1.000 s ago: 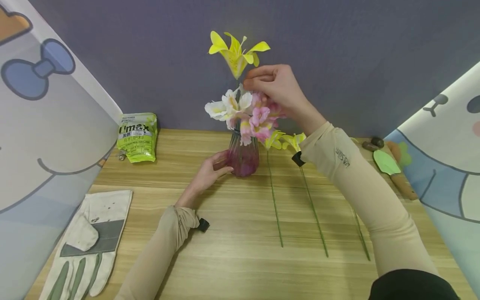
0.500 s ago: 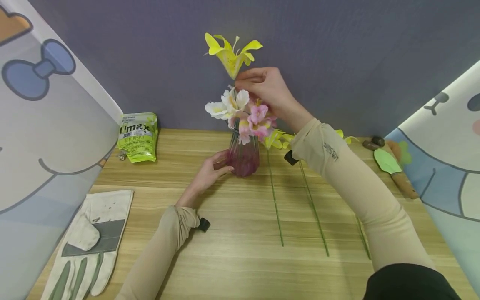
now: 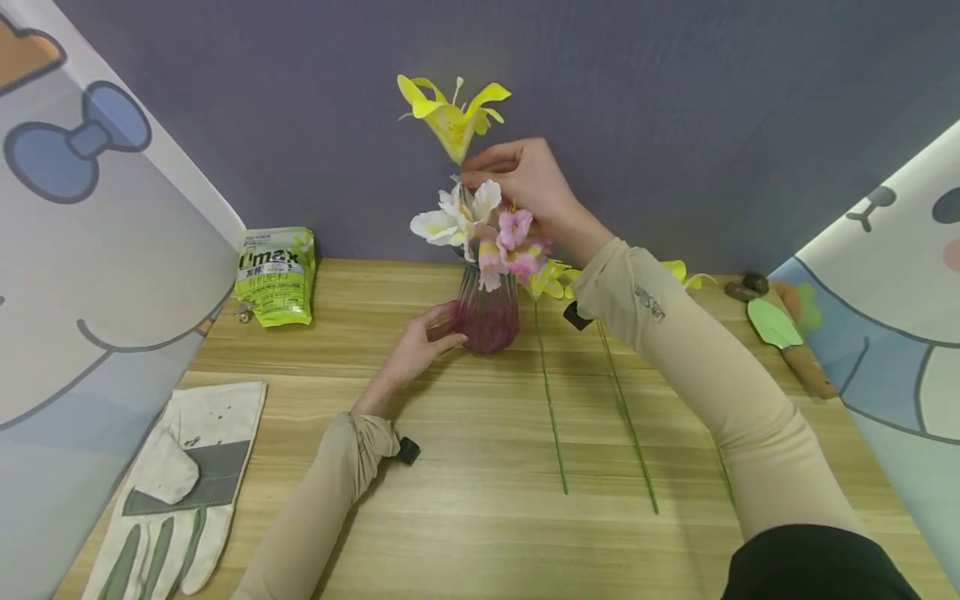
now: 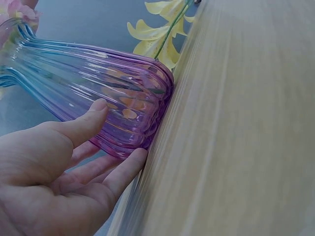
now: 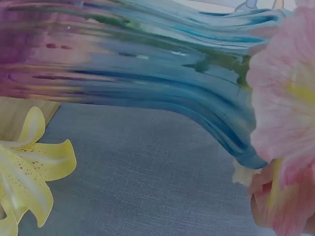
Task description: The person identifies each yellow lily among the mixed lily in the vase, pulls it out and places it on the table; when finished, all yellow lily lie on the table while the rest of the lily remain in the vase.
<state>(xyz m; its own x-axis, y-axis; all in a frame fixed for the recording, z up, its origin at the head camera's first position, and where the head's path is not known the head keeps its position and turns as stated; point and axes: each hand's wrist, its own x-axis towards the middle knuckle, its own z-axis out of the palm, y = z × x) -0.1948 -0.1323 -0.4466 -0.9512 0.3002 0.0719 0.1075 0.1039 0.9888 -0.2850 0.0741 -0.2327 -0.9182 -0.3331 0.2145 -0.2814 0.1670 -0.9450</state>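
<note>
A ribbed glass vase [image 3: 487, 321], purple below and bluish towards its neck, stands upright on the table. My left hand [image 3: 415, 346] holds its lower left side; in the left wrist view the thumb [image 4: 93, 118] lies against the glass and the fingers reach around the base. Out of the vase rise white flowers [image 3: 450, 218] and pink flowers [image 3: 513, 242]. Just above them my right hand [image 3: 528, 179] pinches the stem right under a yellow lily [image 3: 453, 125]. The right wrist view shows the vase neck and pink petals [image 5: 283, 93] up close, with the right hand mostly hidden.
More yellow lilies [image 3: 550, 279] with long green stems lie to the right, partly under the right forearm. At the far right are a small green trowel [image 3: 776, 325] and dark stones [image 3: 753, 285]. A fertilizer bag [image 3: 276, 275] and a work glove [image 3: 180, 475] are on the left.
My right hand has moved left and slightly downward, carrying the yellow lily lower over the white flowers. The left hand has stayed at the vase, which has not moved.
</note>
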